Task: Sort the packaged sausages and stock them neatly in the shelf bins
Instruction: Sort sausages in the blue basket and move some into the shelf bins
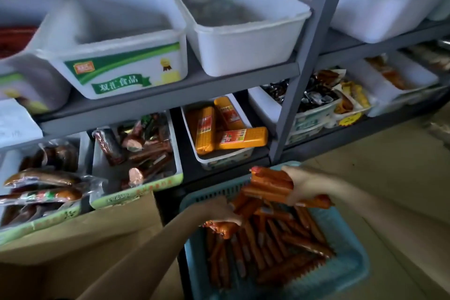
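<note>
A blue slotted basket (350, 246) sits on the floor in front of the shelf, holding a loose heap of thin orange-red packaged sausages (275, 241), too many and too blurred to count. The right hand (304, 185) is raised over the basket's far edge, its fingers (295, 196) curled round a bundle of sausages (270, 184), roughly four or five sticks lying side by side; the exact number is unclear. The left hand (220, 209) reaches down into the heap, fingers bent onto the sausages there; whether they actually pinch one cannot be told.

On the lower shelf, four bins are plainly in view left of the grey upright post (302, 75). One bin (241, 158) holds three fat yellow-orange sausage logs (219, 126). The next bin to the left (155, 184) carries mixed dark-red packs, and the far-left one (48, 219) carries brown vacuum-sealed sausages. The fourth (265, 109), by the post, holds dark wrapped items. More trays stand to the right of the post.

On the upper shelf, the green-labelled white tub (121, 70) and the plain white tub (243, 56) beside it show no clear contents; a third at the left edge (36, 85) holds something red. A brown cardboard box (85, 234) stands beside the basket on the left.
</note>
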### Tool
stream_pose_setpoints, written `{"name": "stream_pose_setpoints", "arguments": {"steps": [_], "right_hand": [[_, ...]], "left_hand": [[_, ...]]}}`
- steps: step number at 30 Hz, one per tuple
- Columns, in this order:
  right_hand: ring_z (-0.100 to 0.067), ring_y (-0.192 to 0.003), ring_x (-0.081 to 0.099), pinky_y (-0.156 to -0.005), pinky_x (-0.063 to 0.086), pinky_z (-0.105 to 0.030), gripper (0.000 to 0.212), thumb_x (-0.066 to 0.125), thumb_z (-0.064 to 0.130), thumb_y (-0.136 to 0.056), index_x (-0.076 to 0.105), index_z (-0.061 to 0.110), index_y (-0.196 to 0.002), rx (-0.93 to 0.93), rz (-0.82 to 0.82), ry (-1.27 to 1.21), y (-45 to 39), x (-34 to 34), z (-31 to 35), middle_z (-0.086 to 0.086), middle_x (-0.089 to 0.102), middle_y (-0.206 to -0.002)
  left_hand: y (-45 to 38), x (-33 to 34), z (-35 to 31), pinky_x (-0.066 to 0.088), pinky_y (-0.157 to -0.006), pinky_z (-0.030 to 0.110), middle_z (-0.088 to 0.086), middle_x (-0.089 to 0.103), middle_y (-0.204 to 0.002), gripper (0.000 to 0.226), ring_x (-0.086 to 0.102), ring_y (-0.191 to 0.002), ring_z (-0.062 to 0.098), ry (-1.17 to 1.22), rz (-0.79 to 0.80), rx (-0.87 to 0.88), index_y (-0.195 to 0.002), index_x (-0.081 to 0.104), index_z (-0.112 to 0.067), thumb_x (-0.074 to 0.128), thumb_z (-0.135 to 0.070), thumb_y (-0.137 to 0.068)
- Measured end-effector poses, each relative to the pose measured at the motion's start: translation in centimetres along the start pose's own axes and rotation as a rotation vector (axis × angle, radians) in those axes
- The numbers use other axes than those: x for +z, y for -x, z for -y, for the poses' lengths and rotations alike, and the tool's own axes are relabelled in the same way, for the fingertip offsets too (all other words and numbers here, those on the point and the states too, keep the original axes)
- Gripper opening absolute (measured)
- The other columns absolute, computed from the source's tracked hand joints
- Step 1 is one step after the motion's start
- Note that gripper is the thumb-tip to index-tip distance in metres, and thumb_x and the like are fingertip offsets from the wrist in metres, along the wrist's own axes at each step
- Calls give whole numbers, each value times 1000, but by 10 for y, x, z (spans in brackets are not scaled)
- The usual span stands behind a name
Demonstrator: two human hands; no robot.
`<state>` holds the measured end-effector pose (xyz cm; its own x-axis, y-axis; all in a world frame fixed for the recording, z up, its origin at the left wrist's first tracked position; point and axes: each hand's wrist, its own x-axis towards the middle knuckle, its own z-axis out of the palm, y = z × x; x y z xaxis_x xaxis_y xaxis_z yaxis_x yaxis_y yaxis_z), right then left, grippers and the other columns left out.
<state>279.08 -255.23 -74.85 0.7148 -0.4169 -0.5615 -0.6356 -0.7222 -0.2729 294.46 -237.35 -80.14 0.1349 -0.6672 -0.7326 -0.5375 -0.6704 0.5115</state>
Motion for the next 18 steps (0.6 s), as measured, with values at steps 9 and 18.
{"name": "stream_pose_setpoints", "arguments": {"steps": [9, 18], "right_hand": [[-24, -116, 50, -91, 42, -30, 44, 62, 23, -89, 46, 13, -129, -15, 184, 108, -46, 16, 7, -6, 51, -130], [-14, -91, 61, -78, 50, -26, 38, 63, 6, -86, 54, 11, -123, -452, -633, -174, -10, -98, 48, -4, 63, -108]], "left_hand": [[-15, -10, 12, 44, -84, 30, 12, 61, -115, 29, 58, -109, 26, -204, -400, 119, -116, 56, -7, 53, -24, -92], [51, -95, -58, 53, -70, 38, 5, 58, -111, 36, 64, -88, 22, -264, -1017, 683, -123, 50, -10, 47, -22, -89]]}}
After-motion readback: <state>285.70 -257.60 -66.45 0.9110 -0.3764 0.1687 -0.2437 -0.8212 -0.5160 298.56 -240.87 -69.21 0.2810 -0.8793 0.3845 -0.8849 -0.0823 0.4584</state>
